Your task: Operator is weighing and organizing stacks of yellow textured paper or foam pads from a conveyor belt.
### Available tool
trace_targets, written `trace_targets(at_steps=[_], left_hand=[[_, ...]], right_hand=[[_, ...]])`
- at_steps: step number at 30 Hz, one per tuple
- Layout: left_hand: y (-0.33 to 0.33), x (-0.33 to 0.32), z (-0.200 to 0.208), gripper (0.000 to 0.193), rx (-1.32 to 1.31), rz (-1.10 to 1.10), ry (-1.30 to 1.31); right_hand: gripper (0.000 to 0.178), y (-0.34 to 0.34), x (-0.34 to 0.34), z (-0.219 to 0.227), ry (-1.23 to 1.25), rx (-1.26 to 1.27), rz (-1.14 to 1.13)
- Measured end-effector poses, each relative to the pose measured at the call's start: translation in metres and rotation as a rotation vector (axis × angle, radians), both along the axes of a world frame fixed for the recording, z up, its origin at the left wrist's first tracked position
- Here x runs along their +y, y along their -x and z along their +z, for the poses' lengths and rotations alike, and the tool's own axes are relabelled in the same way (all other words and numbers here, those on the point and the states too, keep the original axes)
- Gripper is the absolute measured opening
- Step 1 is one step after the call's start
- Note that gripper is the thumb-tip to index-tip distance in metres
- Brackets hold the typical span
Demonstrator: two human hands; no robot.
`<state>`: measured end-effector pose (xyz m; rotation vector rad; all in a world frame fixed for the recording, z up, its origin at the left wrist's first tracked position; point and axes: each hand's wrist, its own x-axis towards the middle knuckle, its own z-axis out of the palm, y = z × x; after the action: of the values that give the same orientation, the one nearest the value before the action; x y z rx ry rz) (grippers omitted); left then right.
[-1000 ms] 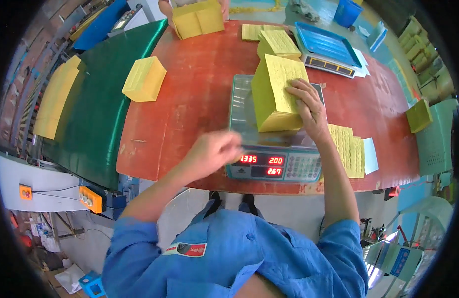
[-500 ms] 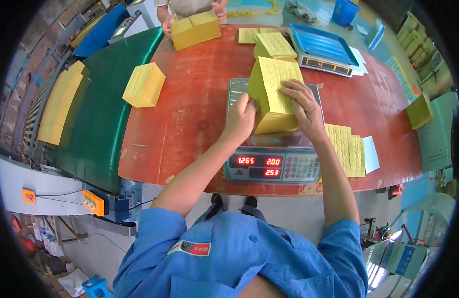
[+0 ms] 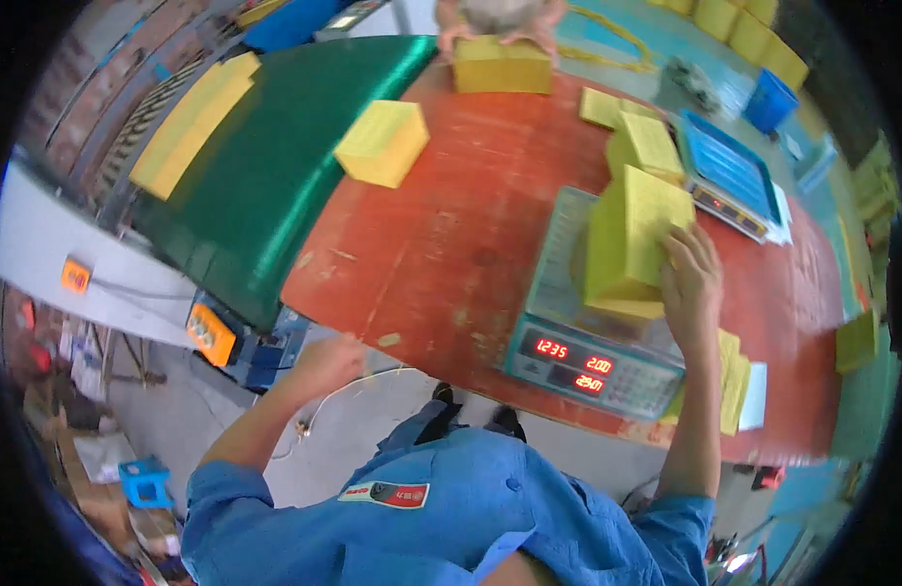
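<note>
A tall stack of yellow embossed paper sheets stands on the metal pan of a digital scale with a lit red display. My right hand rests against the stack's right side, fingers stretched over its upper edge and not wrapped around it. My left hand is off the stack, in front of the table's near left edge. Motion blurs its fingers, and nothing can be seen in it. Directly behind the scale sits another yellow paper stack.
Left of the red table runs a green conveyor belt with a yellow stack at its edge. Across the table, a co-worker's hands hold a yellow block. A second scale with a blue tray stands far right. Loose yellow sheets lie beside my scale.
My left hand has let go of the stack and swung left, down past the table edge. The right hand stays on the stack. The view has turned left, and the scale's reading has changed.
</note>
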<state>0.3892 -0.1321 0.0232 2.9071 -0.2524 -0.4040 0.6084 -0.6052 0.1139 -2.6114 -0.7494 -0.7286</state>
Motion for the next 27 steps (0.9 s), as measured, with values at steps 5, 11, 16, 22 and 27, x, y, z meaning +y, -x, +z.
trace_targets(at_steps=[5,11,16,22,27], left_hand=[[-0.073,0.058,0.032,0.017,-0.538,0.286,0.040],[-0.264,0.164,0.026,0.020,-0.573,0.660,0.654],[-0.385,0.212,-0.007,0.025,-0.431,0.611,0.453],[-0.443,0.172,-0.035,0.027,-0.406,0.565,0.209],[-0.377,0.099,-0.040,0.020,-0.408,0.059,0.310]], right_hand=[[0.031,0.042,0.114,0.041,-0.233,0.007,0.205],[0.033,0.074,0.235,-0.012,-0.324,0.299,0.601],[0.028,0.105,0.260,-0.053,-0.428,0.641,0.549],[0.026,0.114,0.259,-0.076,-0.551,0.808,0.375],[0.031,0.106,0.264,-0.064,-0.661,0.696,0.280]])
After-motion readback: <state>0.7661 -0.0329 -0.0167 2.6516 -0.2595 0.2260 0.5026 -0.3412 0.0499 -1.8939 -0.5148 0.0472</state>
